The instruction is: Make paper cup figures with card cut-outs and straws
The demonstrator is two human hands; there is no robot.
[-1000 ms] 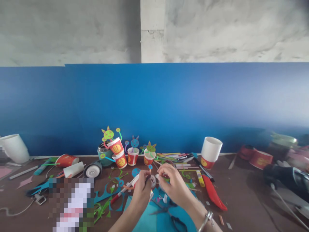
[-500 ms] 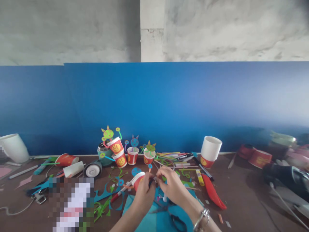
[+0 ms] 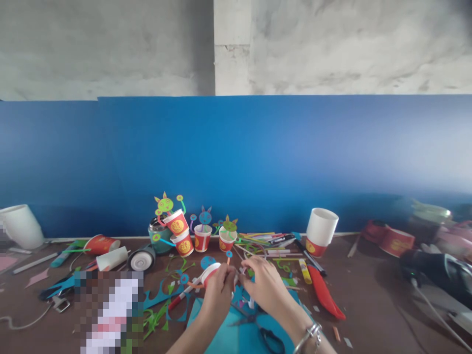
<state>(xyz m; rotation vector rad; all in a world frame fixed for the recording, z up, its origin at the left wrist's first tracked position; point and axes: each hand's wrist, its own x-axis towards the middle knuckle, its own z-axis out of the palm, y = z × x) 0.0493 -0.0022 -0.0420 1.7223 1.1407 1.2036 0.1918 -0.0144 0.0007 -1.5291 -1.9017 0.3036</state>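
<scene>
paper cup (image 3: 210,272): where is it held?

in the left hand (image 3: 220,290), over the near middle of the table (image 3: 372,300). the fingers are curled about its side, and it is tipped, its white rim turned up and to the left.

and is anything fixed to it?

an orange strip with a blue disc (image 3: 184,279) is seen reaching out at its left; another blue disc is held up on a strip just above the left hand.

what of the right hand (image 3: 264,281)?

it is held just beside the left, fingers bent, with thumb and forefinger brought near each other. whether anything is pinched there cannot be told. a silver bracelet (image 3: 309,337) is worn on that wrist.

what is laid beneath?

blue paper (image 3: 224,337), with scissors (image 3: 253,320) left lying on it.

and behind?

a cup with a blue face (image 3: 205,215) and a cup with a green face (image 3: 230,224) are stood side by side, with two stacked cups (image 3: 183,245) to their left.
</scene>
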